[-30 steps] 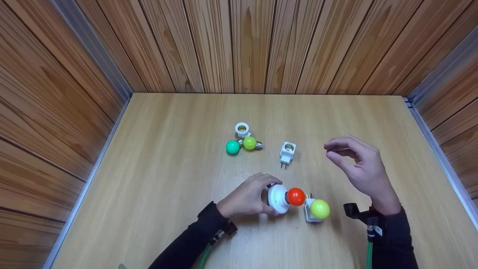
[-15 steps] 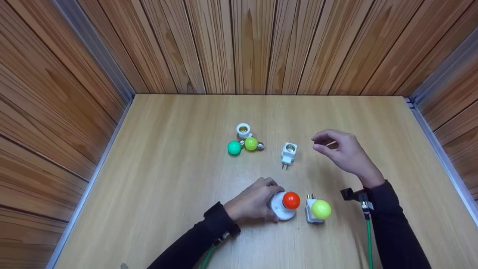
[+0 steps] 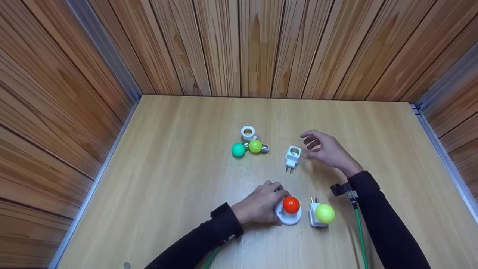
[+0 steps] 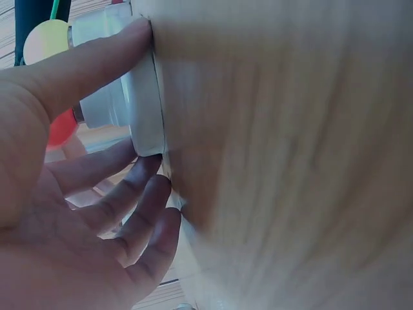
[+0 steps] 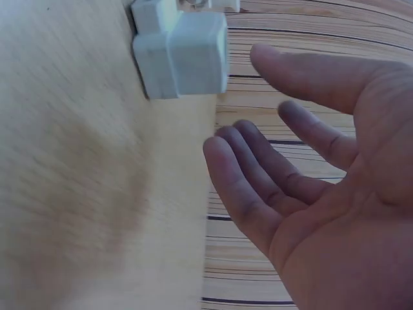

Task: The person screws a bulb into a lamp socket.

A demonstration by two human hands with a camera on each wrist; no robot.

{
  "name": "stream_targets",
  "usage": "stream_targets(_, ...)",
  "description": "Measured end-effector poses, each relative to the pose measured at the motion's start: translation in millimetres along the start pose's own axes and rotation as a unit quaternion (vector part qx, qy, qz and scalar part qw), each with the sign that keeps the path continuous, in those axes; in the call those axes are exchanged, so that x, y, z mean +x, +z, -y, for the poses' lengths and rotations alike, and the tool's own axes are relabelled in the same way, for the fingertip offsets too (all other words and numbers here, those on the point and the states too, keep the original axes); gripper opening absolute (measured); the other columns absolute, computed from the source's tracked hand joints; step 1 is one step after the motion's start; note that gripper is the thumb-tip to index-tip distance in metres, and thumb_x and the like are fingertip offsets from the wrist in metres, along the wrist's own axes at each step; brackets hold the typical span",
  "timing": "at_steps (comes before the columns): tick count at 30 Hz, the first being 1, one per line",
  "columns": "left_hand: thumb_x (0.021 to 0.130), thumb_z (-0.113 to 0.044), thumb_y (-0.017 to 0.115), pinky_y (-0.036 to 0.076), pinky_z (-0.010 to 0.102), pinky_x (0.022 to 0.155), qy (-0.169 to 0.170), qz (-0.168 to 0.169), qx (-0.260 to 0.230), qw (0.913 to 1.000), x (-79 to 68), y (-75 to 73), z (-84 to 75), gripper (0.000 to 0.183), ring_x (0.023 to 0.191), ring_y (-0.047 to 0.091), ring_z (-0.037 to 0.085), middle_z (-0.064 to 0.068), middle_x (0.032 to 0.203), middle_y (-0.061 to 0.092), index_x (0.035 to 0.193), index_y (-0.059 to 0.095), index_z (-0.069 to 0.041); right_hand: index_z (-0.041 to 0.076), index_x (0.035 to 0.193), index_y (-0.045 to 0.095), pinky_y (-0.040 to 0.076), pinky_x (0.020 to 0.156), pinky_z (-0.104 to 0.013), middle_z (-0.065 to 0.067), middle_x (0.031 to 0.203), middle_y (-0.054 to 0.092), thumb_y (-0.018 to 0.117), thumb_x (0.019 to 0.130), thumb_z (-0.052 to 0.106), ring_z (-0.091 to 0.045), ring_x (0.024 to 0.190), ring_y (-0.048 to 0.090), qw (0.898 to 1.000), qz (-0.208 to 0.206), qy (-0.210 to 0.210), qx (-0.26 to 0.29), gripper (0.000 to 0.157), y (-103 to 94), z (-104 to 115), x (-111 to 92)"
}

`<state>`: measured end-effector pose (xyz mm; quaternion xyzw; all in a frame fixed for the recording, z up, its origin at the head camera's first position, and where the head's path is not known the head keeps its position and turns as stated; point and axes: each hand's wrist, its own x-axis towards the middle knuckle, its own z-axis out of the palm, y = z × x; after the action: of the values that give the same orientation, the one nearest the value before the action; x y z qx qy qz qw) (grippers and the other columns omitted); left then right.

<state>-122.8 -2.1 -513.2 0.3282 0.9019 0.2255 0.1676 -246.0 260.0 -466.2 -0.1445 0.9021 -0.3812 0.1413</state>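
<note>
My left hand point(image 3: 261, 205) holds a round white lamp holder point(image 3: 289, 220) by its base, which sits flat on the table. A red bulb point(image 3: 291, 204) stands upright in it. In the left wrist view the thumb and index finger lie at opposite edges of the base point(image 4: 147, 103). My right hand point(image 3: 328, 151), fingers loosely bent and holding nothing, hovers just right of a square white plug-in socket point(image 3: 292, 157). That socket, its two pins pointing toward me, has a bare opening. The right wrist view has the same socket point(image 5: 197, 55) beyond the fingertips.
Right of the lamp holder lies another plug-in socket point(image 3: 314, 221) carrying a yellow bulb point(image 3: 325, 213). Farther back are a green bulb point(image 3: 238, 150), a yellow-green bulb point(image 3: 255, 146) and a round-mouthed white socket point(image 3: 248, 132), close together. Wood-panelled walls point(image 3: 261, 48) border the table.
My left hand has turned the lamp holder from lying sideways to upright and set it on the table. My right hand has moved left to the square socket, its fingers spreading.
</note>
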Motion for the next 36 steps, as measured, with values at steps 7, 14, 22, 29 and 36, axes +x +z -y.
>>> stream_targets(7, 0.078, -0.026, 0.096, 0.052, 0.024, 0.105, -0.027, 0.027, -0.026, 0.9989, -3.5, -5.8, -1.0, 0.08, 0.12, 0.05, 0.013, -0.005, 0.141, 0.06, 0.149, 0.058, -0.024, 0.014, 0.158, 0.044, 0.052, 0.114, -0.062, -0.021, 0.15, 0.059, 0.076, 0.091, 0.0, -0.042, 0.138, 0.058, 0.999, 0.026, 0.021, 0.025, 0.076, 9.8, -6, 8)
stream_targets(14, 0.088, -0.017, 0.086, 0.059, 0.03, 0.103, -0.102, 0.022, -0.045, 0.9935, -6.5, -45.2, 12.5, 0.071, 0.121, 0.053, 0.016, 0.001, 0.144, 0.06, 0.153, 0.057, -0.023, 0.015, 0.159, 0.046, 0.052, 0.117, -0.06, -0.021, 0.152, 0.058, 0.076, 0.088, -0.006, -0.043, 0.138, 0.059, 0.998, 0.055, 0.029, 0.027, 0.08, 22.1, -10, 14)
stream_targets(22, 0.095, -0.012, 0.078, 0.049, 0.047, 0.124, -0.128, -0.132, -0.086, 0.9793, -5.9, -87.5, 47.6, 0.059, 0.155, 0.045, 0.031, 0.014, 0.165, 0.046, 0.15, 0.058, -0.01, 0.016, 0.151, 0.056, 0.056, 0.11, -0.051, -0.017, 0.149, 0.061, 0.076, 0.089, -0.004, -0.038, 0.131, 0.062, 0.998, 0.058, 0.026, 0.011, 0.068, 23.9, -9, 18)
stream_targets(29, 0.092, -0.01, 0.08, 0.054, 0.044, 0.119, -0.127, -0.218, -0.081, 0.9643, -2.0, -97.3, 78.4, 0.055, 0.141, 0.054, 0.032, 0.015, 0.148, 0.058, 0.145, 0.063, -0.007, 0.019, 0.145, 0.061, 0.057, 0.098, -0.036, -0.013, 0.141, 0.066, 0.076, 0.09, -0.003, -0.033, 0.123, 0.065, 0.999, 0.047, 0.026, 0.008, 0.062, 25.3, -11, 19)
stream_targets(36, 0.089, -0.014, 0.084, 0.055, 0.04, 0.116, -0.147, -0.251, -0.049, 0.9555, 5.1, -94.3, 101.3, 0.056, 0.136, 0.054, 0.029, 0.011, 0.14, 0.061, 0.14, 0.065, -0.004, 0.022, 0.149, 0.06, 0.054, 0.101, -0.037, -0.009, 0.142, 0.065, 0.077, 0.09, -0.001, -0.031, 0.12, 0.061, 0.999, 0.05, 0.017, 0.0, 0.066, 28.0, -13, 17)
